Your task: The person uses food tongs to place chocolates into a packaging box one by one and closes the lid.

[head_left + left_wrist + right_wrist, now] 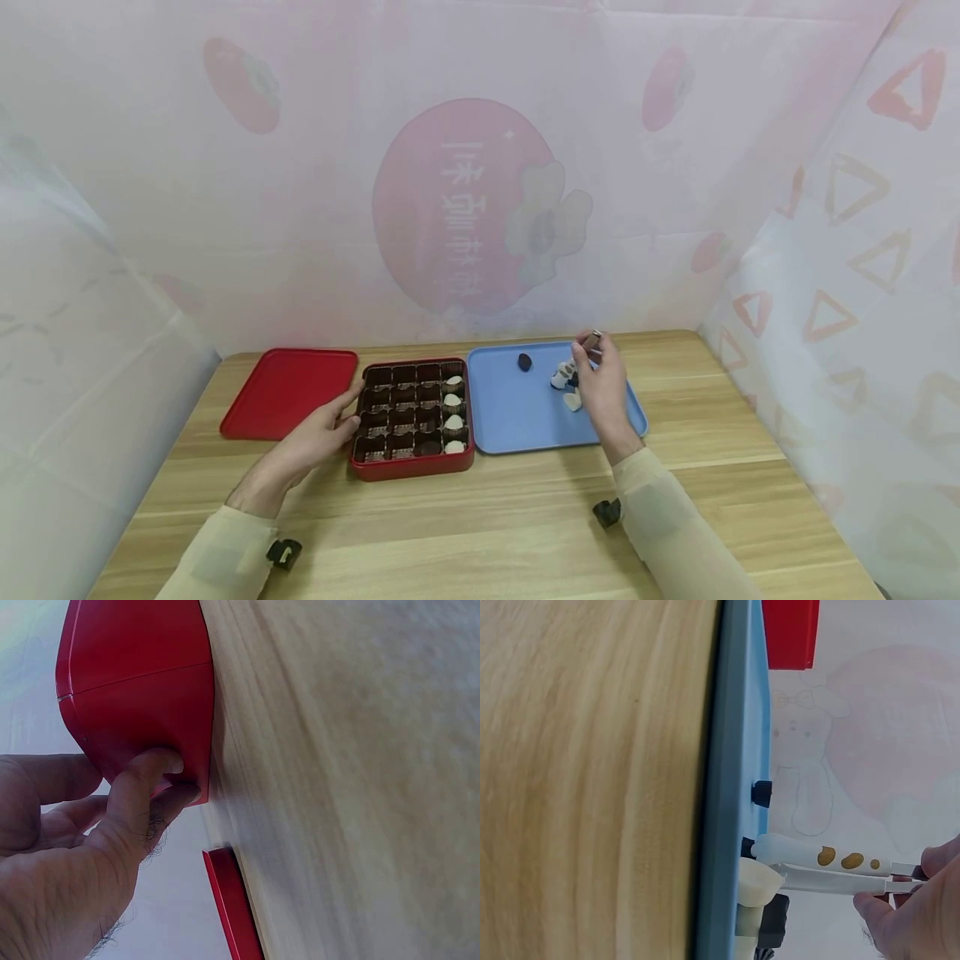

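Observation:
My right hand [602, 383] pinches small tongs [817, 859] at their upper end, over the right part of a blue tray [510, 417]. The tongs' pale arms, one with brown spots, point down at the pieces. Beside their tips are a cream-coloured chocolate [759, 883] and dark pieces. Another dark chocolate [524, 362] lies alone near the tray's back. With its fingers and thumb against the left wall, my left hand [318, 433] touches a red box [412, 471]. Its dark divided insert has white chocolates [454, 423] down the right column and a dark chocolate [428, 447] in the front row.
A flat red lid [300, 387] lies left of the box, at the back of the wooden table [465, 542]. Printed cloth walls [322, 208] rise behind and at both sides. Blue tray and red box stand side by side.

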`<state>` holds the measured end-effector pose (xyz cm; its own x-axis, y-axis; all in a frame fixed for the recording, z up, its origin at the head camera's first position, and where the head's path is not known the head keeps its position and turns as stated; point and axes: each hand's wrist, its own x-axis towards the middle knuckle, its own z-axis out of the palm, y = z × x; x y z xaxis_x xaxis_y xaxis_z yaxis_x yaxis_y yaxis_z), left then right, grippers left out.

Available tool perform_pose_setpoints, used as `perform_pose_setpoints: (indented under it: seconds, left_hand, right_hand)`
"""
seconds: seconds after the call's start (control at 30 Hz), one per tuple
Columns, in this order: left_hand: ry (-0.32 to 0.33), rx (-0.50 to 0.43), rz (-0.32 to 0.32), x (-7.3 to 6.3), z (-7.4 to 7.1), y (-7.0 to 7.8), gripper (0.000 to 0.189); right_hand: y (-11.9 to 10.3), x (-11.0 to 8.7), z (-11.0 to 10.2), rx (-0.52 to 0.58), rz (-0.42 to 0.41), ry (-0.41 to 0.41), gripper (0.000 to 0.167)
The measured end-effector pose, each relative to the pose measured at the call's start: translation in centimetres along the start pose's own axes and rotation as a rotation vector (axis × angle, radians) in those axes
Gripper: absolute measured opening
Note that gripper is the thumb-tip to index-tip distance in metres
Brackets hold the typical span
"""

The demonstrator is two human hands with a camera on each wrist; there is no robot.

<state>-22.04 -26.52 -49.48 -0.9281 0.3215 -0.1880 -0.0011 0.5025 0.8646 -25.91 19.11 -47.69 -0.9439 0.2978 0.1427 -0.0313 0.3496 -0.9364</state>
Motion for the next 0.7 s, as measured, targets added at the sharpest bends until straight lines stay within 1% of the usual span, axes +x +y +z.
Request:
perform_pose_setpoints:
  seconds: [0.17, 0.37, 0.5, 0.7]
  left_hand:
    - [-0.003, 0.001, 0.0, -0.05, -0.01, 0.05, 0.073]
    - [0.0, 0.006, -0.005, -0.06, 0.01, 0.1, 0.074]
    - [0.004, 0.016, -0.006, -0.1, -0.04, 0.18, 0.074]
    - [0.003, 0.013, -0.002, -0.06, -0.05, 0.09, 0.074]
  right_hand:
    - [0.25, 0.23, 0.21, -0.02, 0.015, -0.023, 0.019]
    - [0.49, 0.46, -0.16, -0.05, 0.028, -0.039, 0.023]
    - [0.59, 0.58, -0.39, -0.072, 0.005, -0.037, 0.021]
    - [0.66, 0.73, -0.11, -0.108, -0.056, -0.027, 0.019]
